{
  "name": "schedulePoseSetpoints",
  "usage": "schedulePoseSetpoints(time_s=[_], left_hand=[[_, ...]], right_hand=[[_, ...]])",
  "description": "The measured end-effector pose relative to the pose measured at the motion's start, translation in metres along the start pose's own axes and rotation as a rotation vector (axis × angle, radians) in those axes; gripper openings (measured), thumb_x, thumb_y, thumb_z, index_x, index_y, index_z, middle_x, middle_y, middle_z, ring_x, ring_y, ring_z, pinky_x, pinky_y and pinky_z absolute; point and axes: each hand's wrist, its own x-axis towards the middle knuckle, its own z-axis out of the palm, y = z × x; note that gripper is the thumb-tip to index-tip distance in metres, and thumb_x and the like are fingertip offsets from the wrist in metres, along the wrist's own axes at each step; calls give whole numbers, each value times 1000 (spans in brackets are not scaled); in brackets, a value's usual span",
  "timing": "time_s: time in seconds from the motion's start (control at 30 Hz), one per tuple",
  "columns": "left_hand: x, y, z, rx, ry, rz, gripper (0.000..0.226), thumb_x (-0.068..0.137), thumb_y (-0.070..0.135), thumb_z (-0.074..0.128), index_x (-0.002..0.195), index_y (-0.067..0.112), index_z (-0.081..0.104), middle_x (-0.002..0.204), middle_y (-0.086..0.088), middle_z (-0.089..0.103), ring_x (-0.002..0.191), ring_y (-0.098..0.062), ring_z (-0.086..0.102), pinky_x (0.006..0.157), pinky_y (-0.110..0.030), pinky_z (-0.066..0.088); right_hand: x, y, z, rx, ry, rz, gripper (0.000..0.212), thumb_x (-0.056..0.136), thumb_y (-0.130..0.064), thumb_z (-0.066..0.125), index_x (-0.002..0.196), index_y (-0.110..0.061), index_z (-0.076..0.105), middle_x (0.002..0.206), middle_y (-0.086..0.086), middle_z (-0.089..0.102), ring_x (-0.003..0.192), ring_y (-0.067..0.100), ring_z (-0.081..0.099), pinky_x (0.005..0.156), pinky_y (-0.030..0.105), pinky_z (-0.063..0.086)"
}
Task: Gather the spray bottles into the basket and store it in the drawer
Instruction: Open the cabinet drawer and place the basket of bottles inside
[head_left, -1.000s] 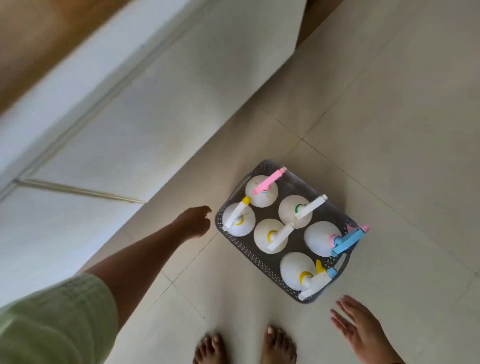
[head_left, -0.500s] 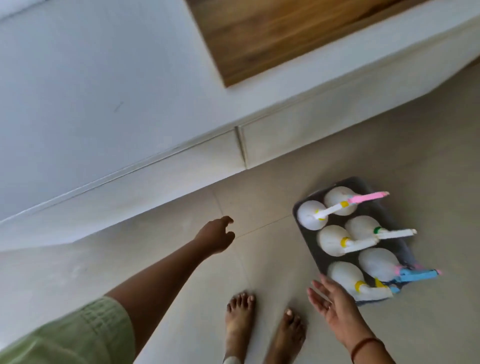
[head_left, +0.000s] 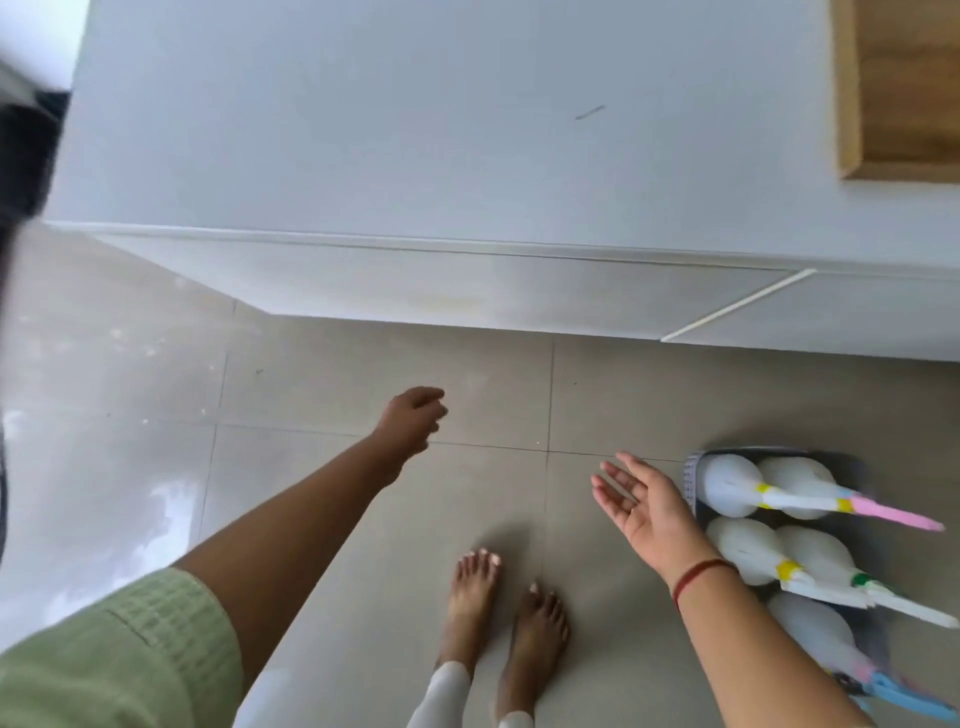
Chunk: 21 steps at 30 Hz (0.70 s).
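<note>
A ribbed pale-green sleeve (head_left: 104, 660) fills the near left corner. From it the bare left hand (head_left: 410, 423) reaches out over the glossy grey floor tiles (head_left: 311, 389), its fingers loosely curled and holding nothing. Beyond stands a smooth white cabinet (head_left: 467, 286) with flat fronts. The right hand (head_left: 641, 501) is palm up with fingers spread and empty, just beside the basket (head_left: 693, 478). This grey perforated basket sits on the floor at the right and holds the rounded white spray bottles (head_left: 727, 486).
</note>
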Motion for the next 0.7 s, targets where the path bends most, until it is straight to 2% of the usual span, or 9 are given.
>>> schedulePoseSetpoints(time_s=[0.1, 0.17, 0.23, 0.33, 0.43, 0.57, 0.7], left_hand=[[2, 2, -18, -831, 101, -128, 32, 96, 30, 49, 125, 16, 53, 122, -4, 57, 108, -24, 59, 87, -39, 49], [8, 3, -27, -1159, 109, -134, 51, 93, 51, 43, 130, 15, 48, 131, -7, 54, 117, -26, 55, 97, -43, 46], [14, 3, -33, -1346, 71, -124, 76, 87, 68, 37, 140, 14, 40, 140, -10, 49, 131, -28, 46, 109, -47, 39], [29, 6, -38, -1450, 30, -118, 91, 82, 77, 31, 148, 14, 30, 152, -11, 37, 145, -29, 30, 117, -50, 26], [52, 10, -41, -1472, 27, -139, 94, 81, 79, 29, 150, 14, 27, 156, -12, 30, 148, -28, 22, 119, -51, 22], [97, 10, -46, -1491, 35, -144, 96, 81, 80, 29, 150, 13, 25, 158, -12, 26, 149, -28, 20, 118, -50, 20], [132, 11, -42, -1491, 28, -144, 99, 79, 81, 28, 151, 13, 21, 159, -11, 22, 149, -28, 18, 119, -50, 19]], right_hand=[[6, -4, 41, 20, -24, -4, 25, 95, -30, 53, 108, -10, 57, 103, 11, 61, 89, 25, 63, 70, 31, 61], [12, -8, 68, 38, -48, -14, 44, 94, -45, 49, 120, -10, 54, 110, 11, 61, 96, 24, 61, 84, 34, 55], [20, -11, 91, 91, -63, -21, 62, 91, -57, 44, 134, -12, 47, 121, 12, 57, 110, 27, 57, 98, 38, 46], [31, -15, 120, 209, -56, -28, 75, 88, -67, 38, 143, -15, 38, 143, 15, 44, 130, 33, 44, 109, 44, 35], [50, -19, 144, 317, -41, -39, 80, 87, -70, 33, 147, -16, 31, 152, 15, 33, 140, 35, 32, 114, 45, 28], [91, -18, 174, 431, -11, -51, 82, 88, -71, 29, 149, -17, 27, 154, 15, 29, 142, 34, 29, 115, 46, 25], [125, -12, 191, 440, 12, -60, 79, 87, -72, 28, 144, -16, 36, 145, 15, 41, 133, 34, 41, 111, 43, 32]])
